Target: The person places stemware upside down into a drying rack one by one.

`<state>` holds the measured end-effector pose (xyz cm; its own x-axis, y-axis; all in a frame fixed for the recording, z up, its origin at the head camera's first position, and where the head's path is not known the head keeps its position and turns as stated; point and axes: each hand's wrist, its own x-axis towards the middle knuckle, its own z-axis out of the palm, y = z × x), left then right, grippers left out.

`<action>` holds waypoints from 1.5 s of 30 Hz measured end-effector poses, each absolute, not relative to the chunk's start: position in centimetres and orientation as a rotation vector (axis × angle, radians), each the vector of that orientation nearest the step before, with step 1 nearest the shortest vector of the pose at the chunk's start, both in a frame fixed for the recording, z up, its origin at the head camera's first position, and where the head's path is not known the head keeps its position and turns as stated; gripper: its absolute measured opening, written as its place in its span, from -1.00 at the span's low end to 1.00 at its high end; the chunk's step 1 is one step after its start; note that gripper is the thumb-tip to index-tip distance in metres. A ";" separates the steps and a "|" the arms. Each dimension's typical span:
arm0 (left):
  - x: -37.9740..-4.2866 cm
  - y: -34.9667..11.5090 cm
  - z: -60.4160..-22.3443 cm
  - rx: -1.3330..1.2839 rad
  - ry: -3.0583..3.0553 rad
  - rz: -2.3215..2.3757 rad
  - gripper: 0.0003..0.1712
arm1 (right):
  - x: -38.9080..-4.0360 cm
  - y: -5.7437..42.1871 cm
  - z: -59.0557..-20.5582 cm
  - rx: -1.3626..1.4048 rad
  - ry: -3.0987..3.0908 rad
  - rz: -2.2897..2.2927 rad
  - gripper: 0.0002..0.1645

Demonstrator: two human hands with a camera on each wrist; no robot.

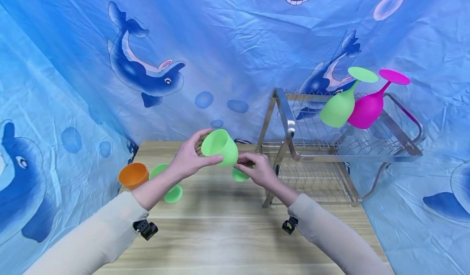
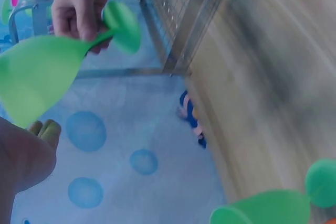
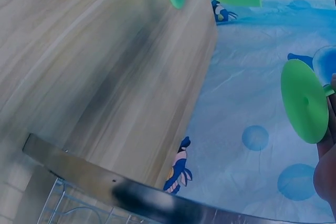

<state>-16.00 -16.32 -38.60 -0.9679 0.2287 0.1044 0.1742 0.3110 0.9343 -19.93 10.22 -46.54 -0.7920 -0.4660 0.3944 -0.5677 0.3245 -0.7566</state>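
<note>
Over the table, my left hand (image 1: 188,159) holds a green plastic wine glass (image 1: 229,150) by its bowl, with the thumb on the near side and the fingers partly hidden behind. The glass is tilted, its mouth facing left and up. My right hand (image 1: 261,170) pinches the stem just above the round foot, which shows below the fingers. In the left wrist view, the bowl of the held wine glass (image 2: 42,69) lies between the two hands. The right wrist view shows the flat underside of its foot (image 3: 303,100).
At the left of the table (image 1: 220,238) are an orange cup (image 1: 133,176) and another green wine glass (image 1: 173,194), partly behind my left forearm. A two-tier metal dish rack (image 1: 352,158) stands at right, bearing an upside-down green wine glass (image 1: 338,108) and a pink one (image 1: 367,111).
</note>
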 end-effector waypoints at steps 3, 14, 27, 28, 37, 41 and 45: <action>-16.1 -16.7 -38.0 0.468 2.580 1.657 0.25 | -19.9 10.6 -46.5 0.986 -2.490 1.434 -0.75; -16.0 -17.2 -35.7 1.174 2.950 0.861 0.45 | -19.9 11.5 -46.4 1.165 -2.488 1.084 -0.75; -15.4 -17.2 -36.0 1.490 2.933 0.425 0.40 | -19.6 12.3 -45.4 1.250 -2.473 0.905 -0.73; -15.4 -17.2 -36.2 1.496 2.932 0.407 0.40 | -19.5 12.3 -45.3 1.256 -2.472 0.891 -0.73; -15.4 -17.4 -37.8 1.628 2.970 0.420 0.28 | -19.4 12.7 -44.5 1.325 -2.447 0.770 -0.73; -15.5 -17.3 -38.5 1.684 2.999 0.472 0.16 | -19.4 12.9 -44.3 1.337 -2.454 0.733 -0.72; -15.5 -17.5 -38.9 1.680 3.014 0.516 0.13 | -19.4 13.0 -44.0 1.345 -2.481 0.724 -0.67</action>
<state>-15.53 -17.48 -38.88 -0.4904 0.7569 0.4320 0.8574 0.5077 0.0838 -19.40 13.03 -43.95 -0.5536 -0.7198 0.4189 -0.8321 0.4574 -0.3137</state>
